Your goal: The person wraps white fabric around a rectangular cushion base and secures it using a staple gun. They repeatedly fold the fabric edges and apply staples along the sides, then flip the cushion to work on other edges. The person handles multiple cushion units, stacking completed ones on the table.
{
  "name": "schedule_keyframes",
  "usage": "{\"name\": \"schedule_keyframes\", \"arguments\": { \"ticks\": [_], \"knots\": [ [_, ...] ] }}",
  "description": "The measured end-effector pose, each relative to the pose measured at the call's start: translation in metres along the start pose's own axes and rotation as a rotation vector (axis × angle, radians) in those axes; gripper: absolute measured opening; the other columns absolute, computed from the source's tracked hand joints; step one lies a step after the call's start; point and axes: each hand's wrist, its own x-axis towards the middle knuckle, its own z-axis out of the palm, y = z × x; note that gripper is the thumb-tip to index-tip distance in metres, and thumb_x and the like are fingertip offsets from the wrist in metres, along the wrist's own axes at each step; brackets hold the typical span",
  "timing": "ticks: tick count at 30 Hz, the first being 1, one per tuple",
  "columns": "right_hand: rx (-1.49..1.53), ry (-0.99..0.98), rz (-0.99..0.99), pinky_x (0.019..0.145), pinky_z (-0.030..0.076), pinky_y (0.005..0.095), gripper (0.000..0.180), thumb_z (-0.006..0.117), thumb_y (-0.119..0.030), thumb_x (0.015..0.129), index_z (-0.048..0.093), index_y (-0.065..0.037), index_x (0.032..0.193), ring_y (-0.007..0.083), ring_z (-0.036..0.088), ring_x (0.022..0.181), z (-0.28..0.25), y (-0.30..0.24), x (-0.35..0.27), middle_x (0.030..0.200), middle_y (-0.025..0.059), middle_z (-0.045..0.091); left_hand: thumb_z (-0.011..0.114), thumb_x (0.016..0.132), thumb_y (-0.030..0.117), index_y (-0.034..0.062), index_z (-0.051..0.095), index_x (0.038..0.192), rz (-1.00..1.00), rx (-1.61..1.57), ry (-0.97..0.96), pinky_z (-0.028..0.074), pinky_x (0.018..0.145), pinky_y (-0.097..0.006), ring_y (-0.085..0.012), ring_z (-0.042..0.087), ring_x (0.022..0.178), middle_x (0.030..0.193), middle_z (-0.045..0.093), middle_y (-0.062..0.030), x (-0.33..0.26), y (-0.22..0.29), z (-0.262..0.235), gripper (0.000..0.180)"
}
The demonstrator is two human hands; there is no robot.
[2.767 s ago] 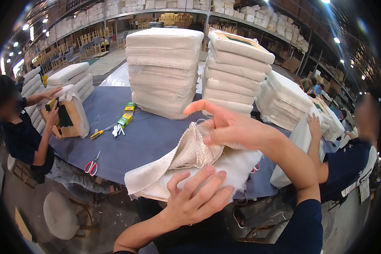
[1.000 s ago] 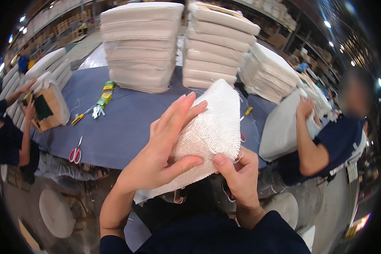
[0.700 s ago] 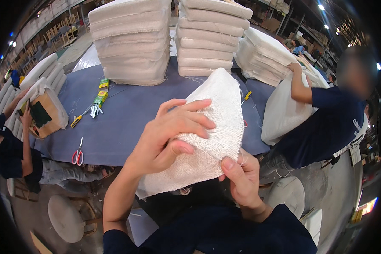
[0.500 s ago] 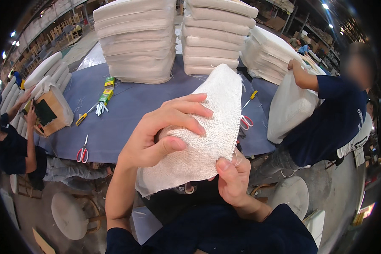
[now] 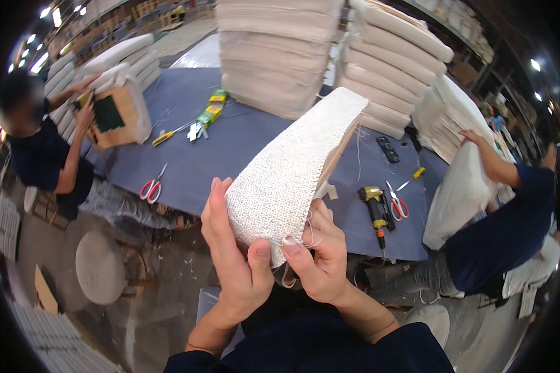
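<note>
A chair-back-like panel (image 5: 286,168), covered in coarse white woven fabric, tilts up and away in front of me. Along its right side a bare wooden-looking edge shows. My left hand (image 5: 236,264) cups its near left end, palm and fingers against the fabric, thumb near the front corner. My right hand (image 5: 320,258) pinches the fabric edge at the near right corner, where loose threads stick out. The panel's underside is hidden. Beyond my right hand lie a yellow-green staple gun (image 5: 373,208) and red-handled scissors (image 5: 397,203).
A blue-grey table (image 5: 261,133) carries tall stacks of white cushions (image 5: 274,56), other scissors (image 5: 152,184), a yellow-handled tool (image 5: 163,137) and a green-yellow box (image 5: 210,114) with staple strips. Co-workers stand at left (image 5: 34,152) and right (image 5: 501,227) with cushions. A round stool (image 5: 99,267) stands lower left.
My left hand has moved from the panel's upper face down to its near end. The panel has turned, exposing its wooden side. My view has shifted, bringing the staple gun into sight.
</note>
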Motion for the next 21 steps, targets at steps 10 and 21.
{"name": "schedule_keyframes", "arguments": {
  "ticks": [10,21],
  "knots": [
    [-0.138,0.053,-0.12,0.087,0.036,0.0437,0.009,0.075,-0.013,0.091,0.075,-0.004,0.093,0.0302,0.058,0.099,0.029,0.009,-0.004,0.104,0.0092,0.067,0.062,0.103,0.045,-0.0118,0.027,0.166,0.055,-0.239,-0.052,0.035,0.12,-0.051,-0.042,0.048,0.137,0.151,0.047,-0.0306,0.02,-0.033,-0.015,0.092],
    [-0.11,-0.502,0.471,0.086,0.057,0.0532,0.03,0.058,-0.023,0.102,0.077,-0.006,0.117,0.0458,0.071,0.1,-0.044,0.123,-0.014,0.104,0.0255,0.074,0.079,0.093,0.048,-0.0061,0.041,0.161,0.044,-0.026,0.1,0.042,0.116,-0.046,-0.0328,0.054,0.135,0.151,0.052,-0.0207,0.029,-0.034,-0.01,0.094]
  ]
}}
